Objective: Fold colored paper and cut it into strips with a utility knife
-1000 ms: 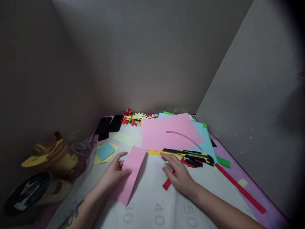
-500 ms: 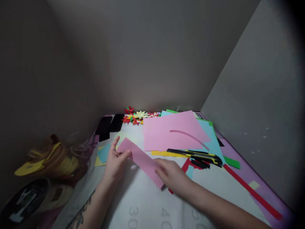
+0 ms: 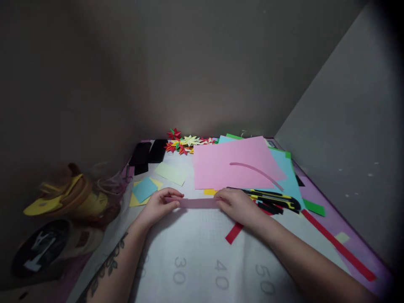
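A pink paper strip point(image 3: 199, 203) stretches level between my two hands, seen at a low slant so that it looks narrow. My left hand point(image 3: 161, 205) pinches its left end between thumb and fingers. Its right end is in the grip of my right hand point(image 3: 235, 204), whose fingers partly hide it. Just beyond my right hand lies a black and yellow utility knife point(image 3: 277, 198), on top of scraps of paper. A large pink sheet point(image 3: 233, 166) lies behind the strip, over light blue paper point(image 3: 285, 168). Below my right wrist is a short red strip point(image 3: 234, 233).
Folded paper stars point(image 3: 189, 141) cluster at the back. Two dark phones point(image 3: 140, 154) lie at the back left, above blue and yellow squares point(image 3: 145, 189). Caps point(image 3: 57, 202) sit at the left edge. A long red strip point(image 3: 339, 246) runs along the right, near the wall point(image 3: 356, 126).
The pink strip has turned from a downward slant to level and now shows its narrow side. My right hand has moved up, level with my left. The view has shifted slightly.
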The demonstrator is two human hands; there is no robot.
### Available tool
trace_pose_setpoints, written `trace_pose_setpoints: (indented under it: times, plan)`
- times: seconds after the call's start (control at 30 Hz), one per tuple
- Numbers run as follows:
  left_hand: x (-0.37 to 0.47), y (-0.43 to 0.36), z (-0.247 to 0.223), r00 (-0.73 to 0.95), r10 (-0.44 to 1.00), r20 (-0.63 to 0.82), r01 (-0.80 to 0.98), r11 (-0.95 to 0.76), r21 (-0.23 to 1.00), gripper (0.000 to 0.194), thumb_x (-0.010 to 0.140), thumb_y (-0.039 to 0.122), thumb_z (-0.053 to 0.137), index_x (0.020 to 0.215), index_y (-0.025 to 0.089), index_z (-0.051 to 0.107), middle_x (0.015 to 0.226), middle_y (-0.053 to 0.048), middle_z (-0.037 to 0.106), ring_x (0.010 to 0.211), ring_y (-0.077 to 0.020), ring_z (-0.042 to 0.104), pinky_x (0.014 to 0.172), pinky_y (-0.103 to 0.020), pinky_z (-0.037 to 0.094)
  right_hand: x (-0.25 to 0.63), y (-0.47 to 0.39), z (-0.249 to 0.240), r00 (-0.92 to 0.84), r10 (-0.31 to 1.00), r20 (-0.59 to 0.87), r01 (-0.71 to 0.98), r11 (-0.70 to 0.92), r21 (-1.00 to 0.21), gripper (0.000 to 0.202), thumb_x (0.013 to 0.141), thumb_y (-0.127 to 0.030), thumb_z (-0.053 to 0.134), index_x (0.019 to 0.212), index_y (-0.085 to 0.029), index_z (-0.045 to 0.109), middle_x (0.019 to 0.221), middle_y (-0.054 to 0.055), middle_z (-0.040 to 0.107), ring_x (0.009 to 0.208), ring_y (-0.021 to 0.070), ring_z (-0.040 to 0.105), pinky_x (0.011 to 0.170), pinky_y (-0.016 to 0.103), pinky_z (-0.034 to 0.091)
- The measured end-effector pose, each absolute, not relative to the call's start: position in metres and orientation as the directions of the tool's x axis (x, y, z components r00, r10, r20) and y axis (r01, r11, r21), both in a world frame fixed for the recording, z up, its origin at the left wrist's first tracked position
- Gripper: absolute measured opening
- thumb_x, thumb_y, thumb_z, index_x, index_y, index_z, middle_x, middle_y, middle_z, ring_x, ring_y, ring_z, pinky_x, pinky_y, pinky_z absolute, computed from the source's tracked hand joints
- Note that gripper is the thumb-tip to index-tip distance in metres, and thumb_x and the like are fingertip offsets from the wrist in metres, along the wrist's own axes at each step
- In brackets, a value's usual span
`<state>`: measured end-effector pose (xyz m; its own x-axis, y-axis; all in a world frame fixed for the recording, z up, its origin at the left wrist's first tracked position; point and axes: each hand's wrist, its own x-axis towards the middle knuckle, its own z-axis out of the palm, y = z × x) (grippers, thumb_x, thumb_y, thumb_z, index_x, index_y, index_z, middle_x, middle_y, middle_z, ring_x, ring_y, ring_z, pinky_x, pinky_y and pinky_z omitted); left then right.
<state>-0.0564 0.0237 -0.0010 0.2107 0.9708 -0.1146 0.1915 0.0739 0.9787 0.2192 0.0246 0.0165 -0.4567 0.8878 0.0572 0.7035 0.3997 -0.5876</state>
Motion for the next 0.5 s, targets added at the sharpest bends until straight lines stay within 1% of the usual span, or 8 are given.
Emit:
trace_pose_setpoints:
  times: [0.07, 0.17, 0.23, 0.27, 0.33, 0.4, 0.43, 0.5]
  plan:
    - [-0.054, 0.022, -0.001, 0.151, 0.982, -0.117, 0.184, 0.088, 0.979, 0.019, 0.065, 0.026, 0.076, 0.081, 0.017, 0.071, 0.086, -0.007, 0.073, 0.074, -0.0182, 0.066, 0.064, -0.025, 0.049, 0.22, 0.024, 0.016, -0.453, 0.889, 0.058, 0.737, 0.411, -0.536, 0.021, 0.082, -0.012, 0.049, 0.087, -0.02, 0.069, 0.085, 0.004, 0.07, 0.08, 0.0188, 0.063, 0.071, 0.028, 0.044]
    - [-0.054, 0.022, -0.001, 0.04, 0.994, -0.104, 0.155, 0.097, 0.983, 0.018, 0.06, 0.025, 0.079, 0.074, 0.017, 0.072, 0.07, -0.004, 0.07, 0.06, -0.0158, 0.062, 0.055, -0.023, 0.045, 0.223, 0.023, 0.017, -0.423, 0.902, 0.084, 0.809, 0.418, -0.413, 0.021, 0.084, -0.014, 0.049, 0.085, -0.021, 0.068, 0.083, 0.006, 0.071, 0.078, 0.0213, 0.064, 0.07, 0.03, 0.043]
    - [-0.057, 0.024, 0.001, -0.027, 0.997, -0.075, 0.127, 0.077, 0.989, 0.019, 0.058, 0.026, 0.08, 0.073, 0.017, 0.071, 0.066, -0.003, 0.068, 0.058, -0.0147, 0.06, 0.054, -0.022, 0.045, 0.225, 0.022, 0.019, -0.391, 0.913, 0.116, 0.844, 0.406, -0.349, 0.017, 0.083, -0.015, 0.051, 0.079, -0.02, 0.067, 0.08, 0.009, 0.07, 0.075, 0.0231, 0.063, 0.068, 0.032, 0.042]
    - [-0.06, 0.025, 0.001, -0.068, 0.996, -0.052, 0.107, 0.059, 0.993, 0.02, 0.058, 0.027, 0.08, 0.073, 0.017, 0.071, 0.066, -0.003, 0.068, 0.058, -0.0144, 0.059, 0.055, -0.022, 0.045, 0.226, 0.022, 0.021, -0.376, 0.918, 0.128, 0.851, 0.396, -0.345, 0.016, 0.083, -0.015, 0.051, 0.077, -0.019, 0.066, 0.078, 0.009, 0.07, 0.074, 0.0234, 0.063, 0.067, 0.032, 0.041]
    - [-0.064, 0.029, 0.003, -0.189, 0.982, 0.008, 0.055, 0.002, 0.998, 0.025, 0.059, 0.032, 0.081, 0.076, 0.018, 0.069, 0.069, -0.002, 0.067, 0.063, -0.0137, 0.06, 0.061, -0.023, 0.046, 0.227, 0.022, 0.024, -0.35, 0.928, 0.127, 0.824, 0.37, -0.429, 0.016, 0.082, -0.017, 0.051, 0.075, -0.02, 0.065, 0.075, 0.007, 0.068, 0.072, 0.0219, 0.061, 0.065, 0.03, 0.04]
    - [-0.063, 0.031, 0.006, -0.312, 0.949, 0.055, -0.057, -0.076, 0.995, 0.035, 0.063, 0.041, 0.078, 0.088, 0.02, 0.067, 0.081, -0.002, 0.067, 0.075, -0.0138, 0.062, 0.07, -0.024, 0.048, 0.225, 0.022, 0.023, -0.3, 0.95, 0.086, 0.731, 0.287, -0.619, 0.017, 0.082, -0.021, 0.051, 0.069, -0.02, 0.061, 0.066, 0.002, 0.063, 0.063, 0.0178, 0.058, 0.059, 0.028, 0.037]
    - [-0.059, 0.03, 0.008, -0.342, 0.938, 0.049, -0.157, -0.108, 0.982, 0.04, 0.066, 0.047, 0.076, 0.095, 0.022, 0.065, 0.089, -0.003, 0.068, 0.083, -0.0144, 0.063, 0.075, -0.025, 0.048, 0.222, 0.021, 0.021, -0.268, 0.962, 0.044, 0.648, 0.214, -0.731, 0.018, 0.081, -0.024, 0.051, 0.065, -0.02, 0.058, 0.06, -0.001, 0.058, 0.057, 0.0153, 0.054, 0.055, 0.026, 0.035]
    - [-0.042, 0.022, 0.011, -0.276, 0.961, -0.025, -0.399, -0.091, 0.912, 0.048, 0.071, 0.058, 0.068, 0.105, 0.025, 0.061, 0.105, -0.005, 0.066, 0.098, -0.017, 0.061, 0.081, -0.028, 0.048, 0.211, 0.018, 0.014, -0.226, 0.969, -0.104, 0.425, 0.002, -0.905, 0.022, 0.078, -0.033, 0.054, 0.06, -0.02, 0.051, 0.051, -0.005, 0.047, 0.046, 0.0111, 0.044, 0.046, 0.024, 0.03]
